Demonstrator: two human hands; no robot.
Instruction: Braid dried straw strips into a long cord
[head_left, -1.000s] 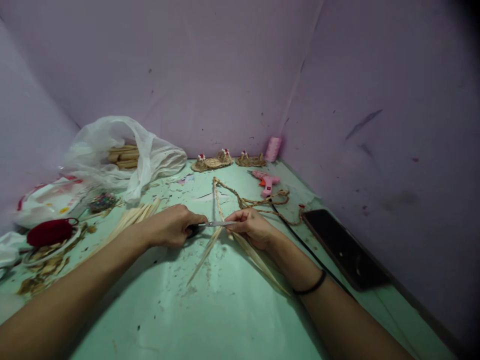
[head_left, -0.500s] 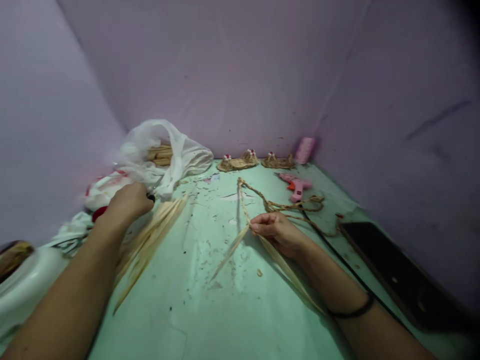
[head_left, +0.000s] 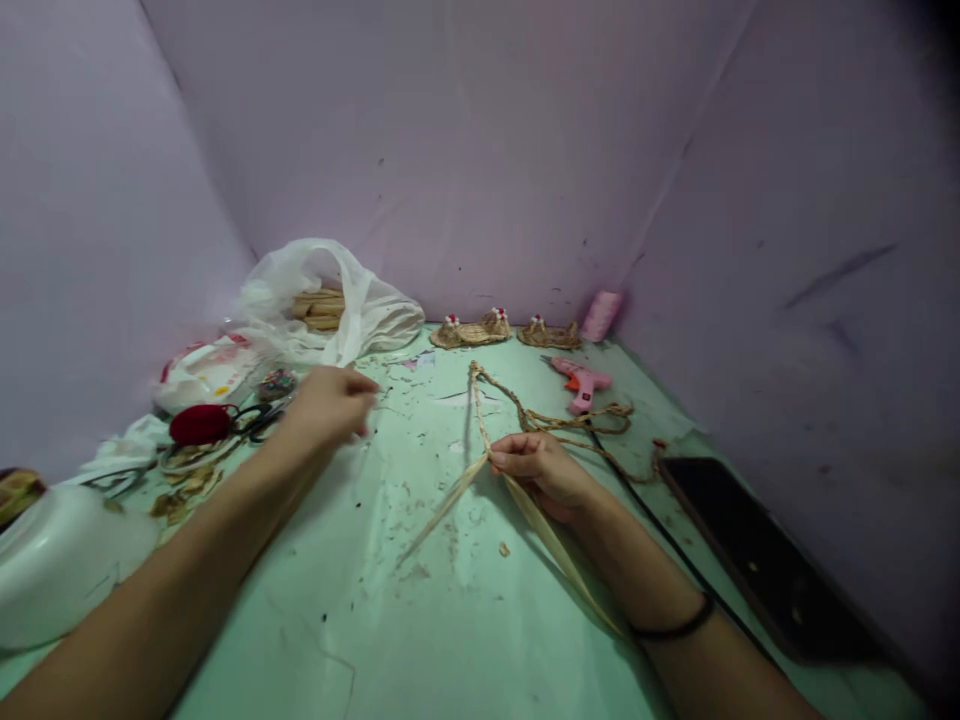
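My right hand (head_left: pixel 536 465) pinches pale straw strips (head_left: pixel 442 505) where they meet a braided straw rope (head_left: pixel 525 410). The strips lie flat on the green table (head_left: pixel 420 640); one runs back under my right forearm. My left hand (head_left: pixel 330 400) hovers over the table left of the rope, blurred, fingers loose and holding nothing. Black-handled scissors (head_left: pixel 251 420) lie to its left beside a red round cushion (head_left: pixel 199 423).
A white plastic bag (head_left: pixel 330 310) with straw bundles sits at the back left. Small woven sandals (head_left: pixel 472 330), a pink spool (head_left: pixel 601 315) and a pink glue gun (head_left: pixel 577 380) lie at the back. A black phone (head_left: pixel 757 555) lies on the right, a white object (head_left: pixel 60 560) on the left.
My left hand cut at the straw with the scissors, carried them to the left, set them down by the red cushion and has come back empty. My right hand kept its pinch.
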